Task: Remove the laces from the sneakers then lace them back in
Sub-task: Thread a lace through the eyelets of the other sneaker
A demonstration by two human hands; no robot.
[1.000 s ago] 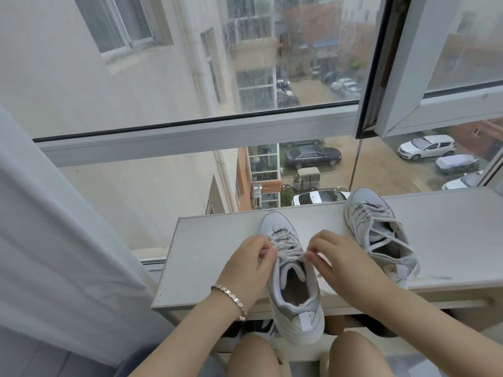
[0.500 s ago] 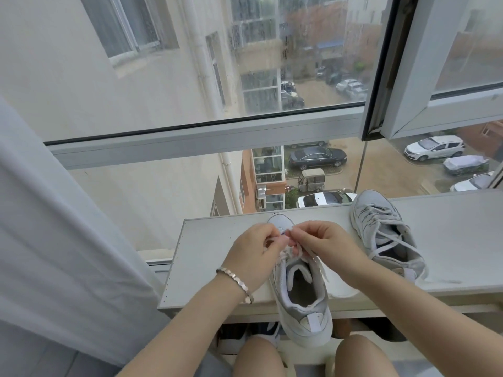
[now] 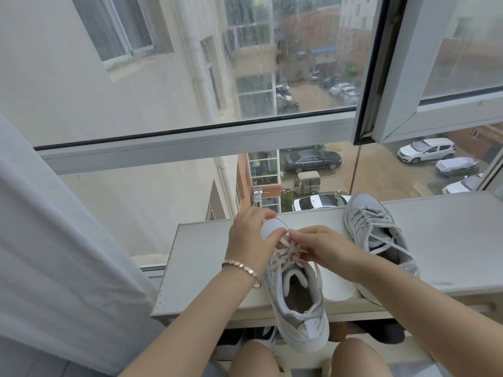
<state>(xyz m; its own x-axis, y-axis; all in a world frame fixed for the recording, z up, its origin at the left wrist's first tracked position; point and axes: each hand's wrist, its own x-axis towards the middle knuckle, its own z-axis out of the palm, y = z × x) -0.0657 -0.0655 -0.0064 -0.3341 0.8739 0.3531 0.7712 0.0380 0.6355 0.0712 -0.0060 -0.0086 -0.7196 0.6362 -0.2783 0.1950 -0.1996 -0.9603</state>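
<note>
Sneaker (image 3: 304, 327) grey mesh, rounded toe | left hand (image 3: 250, 240) grips toe | right hand (image 3: 324, 248) pinches flat lace (image 3: 292, 247)

Soft, overcast daylight enters through the rain-streaked window (image 3: 299, 50); shadows are faint, and wide-angle distortion bends the frame edges.

Near sneaker (image 3: 298, 303) on shelf (image 3: 201, 257), heel overhanging; second sneaker (image 3: 373, 221) right, behind.
</note>
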